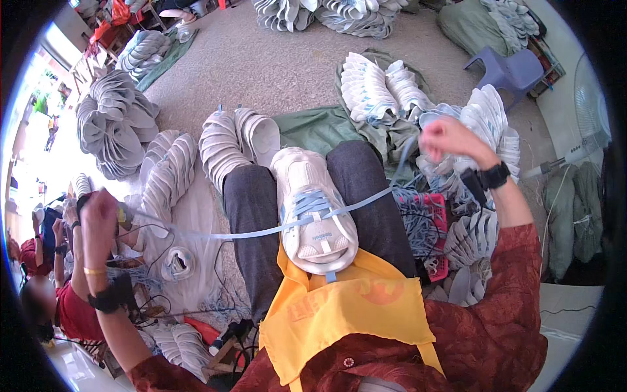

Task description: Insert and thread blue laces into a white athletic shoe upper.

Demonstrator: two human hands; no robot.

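Observation:
A white sneaker rests between my thighs, its toe pointing away and its opening toward my yellow apron. Light-blue lacing crosses its upper. From the top of that lacing, the long shoelace stretches out to both sides over my dark trousers. My left hand, out at the far left, is closed, with one lace end running toward it; it is slightly blurred. Up at the right, my right hand is closed round the other end, which rises from the shoe.
Stacked white shoe uppers stand beyond my knees, with more on green cloth. A pink basket of blue laces sits by my right thigh. A purple-grey stool and a fan are at right. Another person sits at left.

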